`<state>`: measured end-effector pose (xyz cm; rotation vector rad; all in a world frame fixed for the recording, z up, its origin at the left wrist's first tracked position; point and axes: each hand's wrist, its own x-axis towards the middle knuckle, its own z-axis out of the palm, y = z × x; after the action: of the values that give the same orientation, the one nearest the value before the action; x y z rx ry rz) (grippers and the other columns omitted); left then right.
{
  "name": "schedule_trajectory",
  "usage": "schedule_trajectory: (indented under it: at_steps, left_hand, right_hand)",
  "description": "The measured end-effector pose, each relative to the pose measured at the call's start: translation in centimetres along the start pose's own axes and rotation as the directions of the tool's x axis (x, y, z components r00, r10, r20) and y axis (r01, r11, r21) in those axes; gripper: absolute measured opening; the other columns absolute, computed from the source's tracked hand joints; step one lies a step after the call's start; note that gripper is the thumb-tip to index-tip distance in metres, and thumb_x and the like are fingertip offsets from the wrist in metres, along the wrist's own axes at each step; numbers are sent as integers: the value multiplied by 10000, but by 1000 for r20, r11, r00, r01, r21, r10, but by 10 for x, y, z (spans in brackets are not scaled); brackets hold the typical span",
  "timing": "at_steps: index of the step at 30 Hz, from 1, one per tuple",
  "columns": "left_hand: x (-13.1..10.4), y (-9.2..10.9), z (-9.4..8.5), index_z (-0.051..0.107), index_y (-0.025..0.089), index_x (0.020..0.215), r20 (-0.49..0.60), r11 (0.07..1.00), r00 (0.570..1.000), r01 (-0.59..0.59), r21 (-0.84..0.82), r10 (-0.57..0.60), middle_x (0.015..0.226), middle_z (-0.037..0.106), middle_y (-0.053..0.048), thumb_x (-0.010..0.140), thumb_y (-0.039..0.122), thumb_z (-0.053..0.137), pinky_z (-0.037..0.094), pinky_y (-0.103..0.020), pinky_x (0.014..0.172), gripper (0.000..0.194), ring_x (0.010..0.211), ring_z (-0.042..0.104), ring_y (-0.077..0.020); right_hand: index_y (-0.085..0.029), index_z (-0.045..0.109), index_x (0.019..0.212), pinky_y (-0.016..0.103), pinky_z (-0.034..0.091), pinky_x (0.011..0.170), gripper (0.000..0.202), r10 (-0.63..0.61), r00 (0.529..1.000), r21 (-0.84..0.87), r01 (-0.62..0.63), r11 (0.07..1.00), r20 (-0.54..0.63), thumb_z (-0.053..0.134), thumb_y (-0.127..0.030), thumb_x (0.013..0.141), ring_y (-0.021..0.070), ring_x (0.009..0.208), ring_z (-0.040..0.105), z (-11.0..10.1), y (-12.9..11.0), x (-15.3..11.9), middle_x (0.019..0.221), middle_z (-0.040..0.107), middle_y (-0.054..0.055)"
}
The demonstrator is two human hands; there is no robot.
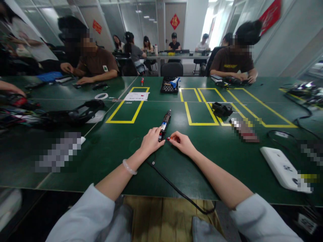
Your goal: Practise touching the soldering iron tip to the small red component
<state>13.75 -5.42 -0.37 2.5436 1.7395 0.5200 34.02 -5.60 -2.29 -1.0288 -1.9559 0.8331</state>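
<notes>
While the left grip is closed round the near end of one slim, cylindrical tool, dark with a shiny metallic band, the right grip, just beside it, pinches one small red piece. One black cable curves below both. Beyond the left grip, on the glossy green table, one white sheet bears unreadably small print.

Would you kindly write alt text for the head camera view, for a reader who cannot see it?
A bare left hand holds a slim dark device on a green table, while the right hand pinches a small red item beside it. Beyond are yellow tape outlines and seated co-workers.
</notes>
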Motion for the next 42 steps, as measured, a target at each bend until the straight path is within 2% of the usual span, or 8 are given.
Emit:
schedule_trajectory:
  at_steps: [7,14,22,25,28,32,37,42]
  left_hand:
    - [-6,13,-1,409,216,1378,36,991,994,-96,-95,100,1281,520,-105,803,343,615,465,-376,943,624,1146,499,-273]
    - [-8,16,-1,390,214,1403,56,985,988,-135,-111,142,1313,507,-105,819,343,591,473,-379,928,630,1161,489,-274]
    - [-8,19,-3,393,218,1397,47,987,989,-139,-86,143,1302,509,-104,827,352,589,475,-371,919,618,1146,494,-269]
    - [-8,20,-2,386,206,1398,46,987,988,-143,-69,146,1300,508,-108,834,357,581,479,-376,912,615,1140,493,-270]
    - [-8,21,-2,378,204,1397,50,989,989,-139,-55,142,1301,504,-105,835,355,579,478,-372,920,616,1145,489,-264]
    - [-8,22,-1,364,214,1401,45,991,990,-131,-33,132,1294,498,-98,838,360,583,471,-360,932,622,1147,488,-251]
    - [-8,25,0,357,225,1409,31,993,993,-114,-5,114,1260,504,-100,869,418,555,478,-348,892,607,1111,503,-246]
    - [-7,26,1,370,230,1408,17,997,997,-78,26,78,1206,517,-97,898,409,520,470,-347,883,561,1076,518,-242]
  right_hand:
    - [-189,568,897,235,409,609,107,26,1000,-94,-27,995,-1,594,-285,857,124,621,527,2,6,2,727,594,-13]
    - [-189,576,848,253,393,657,102,-56,998,-266,64,962,40,618,-282,857,146,685,524,2,6,2,765,597,10]
    - [-191,549,883,239,386,625,104,-33,999,-199,37,979,22,612,-269,854,139,658,502,2,5,2,724,565,-9]
    - [-190,552,895,239,388,639,66,-75,997,-173,79,982,26,596,-224,859,138,668,502,2,4,2,737,560,-8]
    - [-183,557,819,238,387,658,50,-124,991,-186,130,974,44,593,-185,854,138,694,509,2,4,2,761,568,4]
    - [-179,562,792,234,379,645,79,-129,991,-204,133,970,35,596,-190,862,136,676,513,2,4,1,741,574,3]
    - [-183,582,820,250,396,691,71,-146,987,-254,157,954,60,560,-171,887,155,733,535,1,5,0,777,604,21]
    - [-189,604,874,273,419,741,82,-154,986,-271,166,948,65,530,-177,908,172,788,550,0,4,-2,826,630,37]
